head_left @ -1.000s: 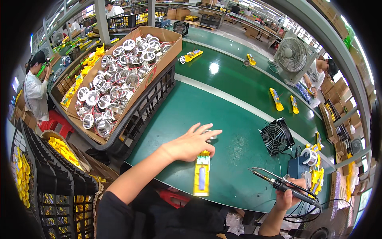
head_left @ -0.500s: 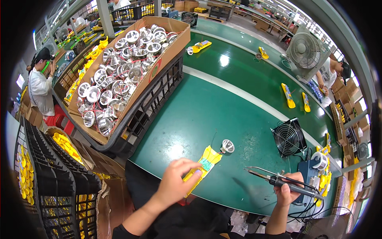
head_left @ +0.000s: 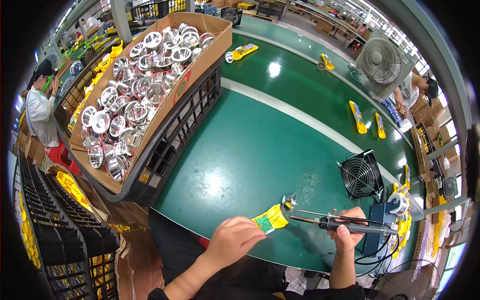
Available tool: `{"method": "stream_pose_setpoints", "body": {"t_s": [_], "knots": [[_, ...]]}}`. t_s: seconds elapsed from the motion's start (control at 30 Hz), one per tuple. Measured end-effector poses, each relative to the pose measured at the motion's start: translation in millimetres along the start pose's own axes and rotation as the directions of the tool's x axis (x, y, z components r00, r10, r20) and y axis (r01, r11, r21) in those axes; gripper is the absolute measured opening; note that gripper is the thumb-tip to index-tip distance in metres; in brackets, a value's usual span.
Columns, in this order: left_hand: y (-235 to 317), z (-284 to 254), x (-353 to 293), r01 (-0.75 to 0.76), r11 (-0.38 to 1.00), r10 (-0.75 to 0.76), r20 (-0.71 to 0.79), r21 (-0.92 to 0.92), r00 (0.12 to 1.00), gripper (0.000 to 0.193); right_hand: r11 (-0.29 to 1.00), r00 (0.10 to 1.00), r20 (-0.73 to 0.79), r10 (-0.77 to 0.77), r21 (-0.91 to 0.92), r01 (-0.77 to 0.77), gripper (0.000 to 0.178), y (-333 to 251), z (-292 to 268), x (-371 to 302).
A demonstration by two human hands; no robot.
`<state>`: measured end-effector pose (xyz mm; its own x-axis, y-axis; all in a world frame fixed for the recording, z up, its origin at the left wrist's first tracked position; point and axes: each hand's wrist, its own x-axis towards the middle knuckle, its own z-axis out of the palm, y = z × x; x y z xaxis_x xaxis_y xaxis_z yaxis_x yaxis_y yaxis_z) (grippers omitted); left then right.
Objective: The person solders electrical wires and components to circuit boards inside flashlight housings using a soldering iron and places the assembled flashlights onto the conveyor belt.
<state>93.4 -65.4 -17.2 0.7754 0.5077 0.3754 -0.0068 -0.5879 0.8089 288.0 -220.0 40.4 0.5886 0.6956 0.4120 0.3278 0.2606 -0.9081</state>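
My left hand (head_left: 234,242) is closed round the near end of a yellow plastic housing (head_left: 279,218), its fingertips pressed together beside a green circuit board (head_left: 265,223) fitted in it. A thin reddish wire shows at those fingertips. Much of the housing is hidden behind the hand. Just beyond the housing's far end lies a small silvery lamp reflector (head_left: 288,201). My right hand (head_left: 345,234) grips a soldering iron (head_left: 324,222) by its dark handle. The iron points left, with its tip close to the housing; whether they touch I cannot tell.
At left, a cardboard box (head_left: 202,60) full of reflectors sits in a black crate (head_left: 175,135). A small black fan (head_left: 361,175) and a blue soldering station (head_left: 375,227) with a solder spool (head_left: 398,203) stand at right. Beyond runs a green conveyor (head_left: 300,85) carrying yellow housings.
The soldering iron has moved left toward the housing. The housing has turned, and my left fingers have shifted to its near edge. The reflector has tipped over; the whole view has shifted slightly.
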Motion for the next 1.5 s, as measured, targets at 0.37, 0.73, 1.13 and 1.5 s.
{"method": "stream_pose_setpoints", "body": {"t_s": [0.37, 0.73, 1.13, 1.5], "knots": [[18, 13, -5, 0.184, 0.981, -0.17, -0.184, 0.061, 0.968, 0.013, 0.994, 0.992, 0.068, 0.109, -0.035, -0.107, 0.02, 14, 6, -3], [18, 14, -4, 0.202, 0.978, -0.187, -0.203, 0.057, 0.961, 0.014, 0.979, 0.977, 0.078, 0.198, 0.024, -0.2, 0.021, 27, 11, -21], [12, 13, -8, 0.143, 0.984, -0.123, -0.178, 0.102, 0.976, 0.014, 0.981, 0.981, 0.046, 0.189, -0.051, -0.187, 0.027, 28, 15, -25], [11, 7, -5, 0.135, 0.984, -0.125, -0.089, 0.115, 0.988, 0.017, 0.979, 0.979, 0.04, 0.198, -0.052, -0.195, 0.026, 28, 15, -24]]}}
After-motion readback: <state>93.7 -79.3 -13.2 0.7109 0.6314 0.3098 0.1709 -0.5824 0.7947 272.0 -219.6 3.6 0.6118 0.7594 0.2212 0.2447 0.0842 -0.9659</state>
